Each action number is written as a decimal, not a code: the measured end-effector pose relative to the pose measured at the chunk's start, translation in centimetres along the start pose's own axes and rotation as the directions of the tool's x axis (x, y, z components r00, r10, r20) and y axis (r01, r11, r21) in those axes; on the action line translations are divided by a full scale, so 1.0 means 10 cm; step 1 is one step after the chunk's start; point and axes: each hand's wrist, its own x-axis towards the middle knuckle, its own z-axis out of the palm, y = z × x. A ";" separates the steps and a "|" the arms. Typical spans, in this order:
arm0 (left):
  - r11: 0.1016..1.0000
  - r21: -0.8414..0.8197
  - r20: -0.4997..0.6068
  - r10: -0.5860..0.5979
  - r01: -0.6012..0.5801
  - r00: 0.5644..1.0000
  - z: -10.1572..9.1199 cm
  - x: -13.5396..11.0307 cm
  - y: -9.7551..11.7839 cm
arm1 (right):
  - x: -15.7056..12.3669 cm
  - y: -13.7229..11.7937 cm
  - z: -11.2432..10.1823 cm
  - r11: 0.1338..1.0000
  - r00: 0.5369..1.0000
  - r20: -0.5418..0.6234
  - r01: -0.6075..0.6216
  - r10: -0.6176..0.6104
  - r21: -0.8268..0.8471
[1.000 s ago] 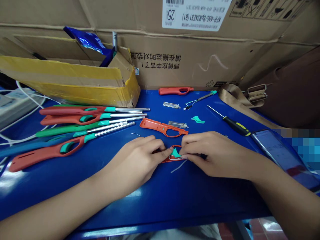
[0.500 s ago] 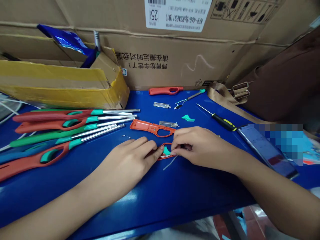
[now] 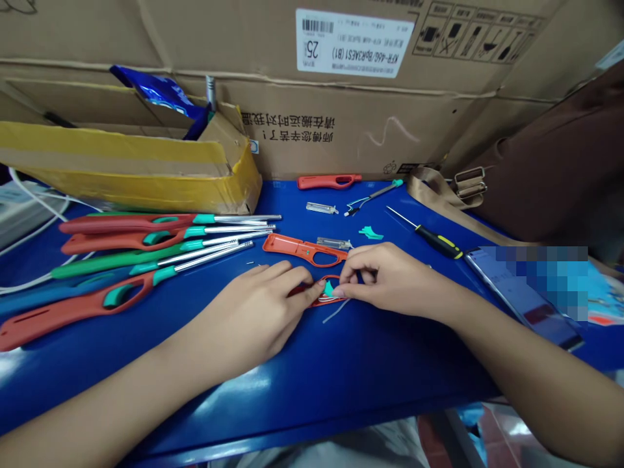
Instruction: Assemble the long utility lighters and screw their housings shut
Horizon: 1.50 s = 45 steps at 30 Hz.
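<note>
A red lighter casing half (image 3: 316, 303) lies low over the blue table between my two hands. In its finger loop sits a small teal trigger (image 3: 329, 288), with pale wires running along it. My left hand (image 3: 266, 309) is closed on the casing's left part, the thumb and forefinger beside the trigger. From the other side my right hand (image 3: 385, 279) pinches the casing's right end near the trigger; its fingertips hide that end. A thin clear tube (image 3: 336, 311) sticks out below. Just behind lies another red-orange casing half (image 3: 287, 246), and a clear fuel tank (image 3: 333, 243) is beside it.
Several assembled lighters (image 3: 131, 244) lie at left before a yellow-taped box (image 3: 195, 185). Farther back are a red casing half (image 3: 329, 182), another clear tank (image 3: 322, 208), a wired metal rod (image 3: 375, 194) and teal triggers (image 3: 371, 233). A screwdriver (image 3: 439, 242) and phone (image 3: 521, 296) lie right.
The view has shifted slightly, so the scene sits a little farther right. My right thumb has come closer to the trigger; both hands stay on the casing.
</note>
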 end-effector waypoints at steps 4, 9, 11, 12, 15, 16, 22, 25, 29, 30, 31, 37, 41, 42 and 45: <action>0.995 -0.095 -0.038 0.021 -0.025 0.999 -0.02 -0.01 -0.06 | 0.02 0.01 0.04 1.000 1.000 -0.002 -0.016 0.016 0.000; 0.987 -0.141 -0.123 0.061 -0.078 0.990 -0.03 -0.03 -0.09 | 0.00 0.00 0.05 0.995 0.995 -0.047 0.083 -0.086 -0.063; 0.981 -0.179 -0.152 0.047 -0.075 0.987 -0.01 -0.03 -0.09 | -0.03 -0.01 0.03 0.986 0.989 -0.034 0.143 -0.146 -0.082; 0.977 -0.203 -0.169 0.036 -0.071 0.985 0.00 -0.02 -0.09 | -0.04 -0.01 0.01 0.981 0.985 -0.020 0.168 -0.170 -0.094; 0.960 -0.271 -0.210 0.006 -0.064 0.978 0.07 -0.01 -0.08 | -0.07 -0.01 -0.03 0.967 0.975 0.055 0.222 -0.217 -0.125; 0.956 -0.287 -0.214 -0.001 -0.062 0.977 0.08 -0.01 -0.08 | -0.08 0.00 -0.04 0.963 0.971 0.078 0.234 -0.225 -0.131; 0.959 -0.280 -0.178 -0.017 -0.034 0.984 0.10 -0.01 -0.07 | -0.10 0.04 -0.05 0.949 0.958 0.109 0.279 -0.265 -0.149; 0.966 -0.257 -0.166 -0.011 -0.032 0.986 0.09 -0.01 -0.05 | -0.09 0.07 -0.04 0.943 0.951 0.115 0.301 -0.287 -0.142; 0.971 -0.238 -0.159 -0.016 -0.023 0.987 0.10 -0.02 -0.04 | -0.09 0.08 -0.04 0.938 0.948 0.132 0.309 -0.290 -0.156; 0.971 -0.240 -0.163 -0.025 -0.015 0.986 0.11 -0.03 -0.04 | -0.09 0.08 -0.05 0.936 0.948 0.138 0.308 -0.287 -0.169; 0.968 -0.250 -0.170 -0.035 -0.008 0.985 0.12 -0.04 -0.04 | -0.10 0.07 -0.05 0.933 0.948 0.144 0.308 -0.285 -0.185; 0.944 -0.329 -0.189 -0.068 0.002 0.980 0.14 -0.05 -0.05 | -0.14 0.03 -0.09 0.911 0.939 0.171 0.333 -0.297 -0.245; 0.961 -0.276 -0.176 -0.042 -0.008 0.983 0.13 -0.04 -0.04 | -0.13 0.04 -0.09 0.900 0.931 0.176 0.357 -0.320 -0.252; 0.965 -0.261 -0.172 -0.037 -0.009 0.984 0.13 -0.04 -0.03 | -0.13 0.04 -0.09 0.897 0.931 0.177 0.357 -0.319 -0.259; 0.970 -0.245 -0.174 -0.033 -0.011 0.984 0.12 -0.03 -0.03 | -0.13 0.05 -0.08 0.889 0.932 0.181 0.356 -0.314 -0.288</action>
